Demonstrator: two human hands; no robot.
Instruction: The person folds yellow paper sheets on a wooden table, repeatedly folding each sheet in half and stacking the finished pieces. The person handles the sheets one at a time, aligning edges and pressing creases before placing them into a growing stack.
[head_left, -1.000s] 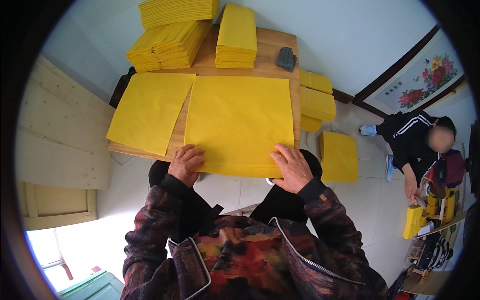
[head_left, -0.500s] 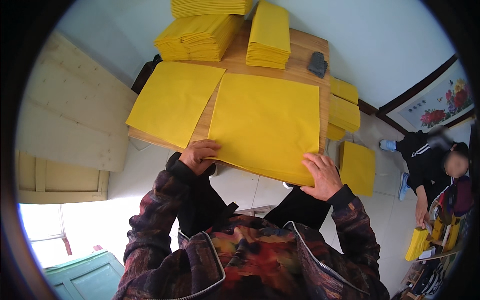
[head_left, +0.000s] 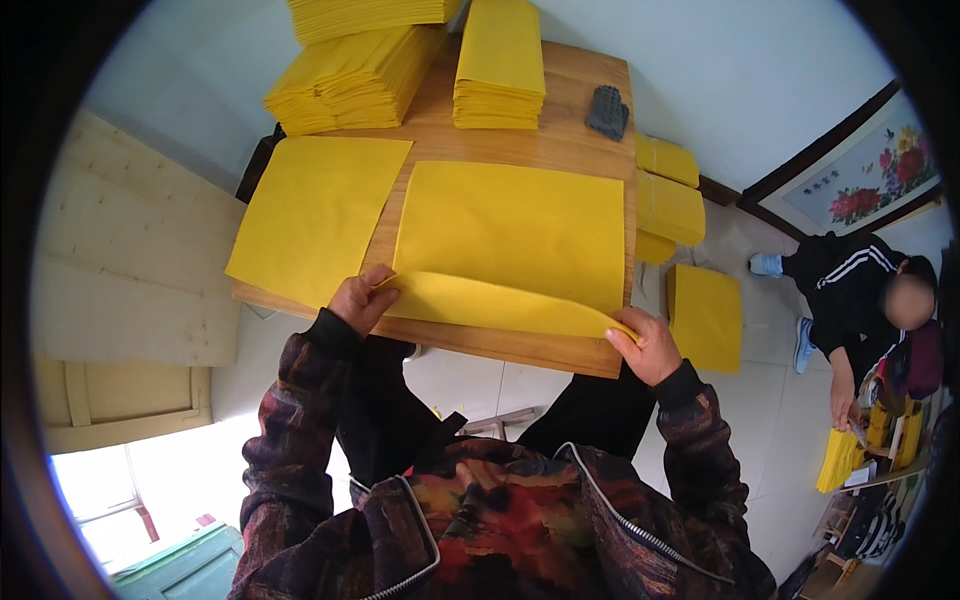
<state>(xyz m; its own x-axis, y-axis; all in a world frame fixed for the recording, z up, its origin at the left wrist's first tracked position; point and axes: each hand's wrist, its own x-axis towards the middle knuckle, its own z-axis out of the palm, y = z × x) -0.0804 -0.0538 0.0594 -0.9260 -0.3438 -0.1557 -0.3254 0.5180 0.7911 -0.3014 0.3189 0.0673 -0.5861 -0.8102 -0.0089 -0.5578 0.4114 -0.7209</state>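
Now folding: my left hand (head_left: 358, 300) and right hand (head_left: 650, 345) pinch the yellow sheet (head_left: 510, 240)'s near edge, lifted off the worktop (head_left: 520, 345); next, carry it evenly to the far edge.

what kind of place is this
Probably a small home workshop for folding paper by hand: stacks of yellow sheets crowd a wooden table, more piles sit on the tiled floor, and another person works nearby.

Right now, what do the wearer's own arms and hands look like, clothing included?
Both hands are bare: the left hand and the right hand wear no gloves, and no rings or watch show. Long sleeves of a dark jacket mottled in maroon, orange and grey reach the wrists, with a silver front zipper.
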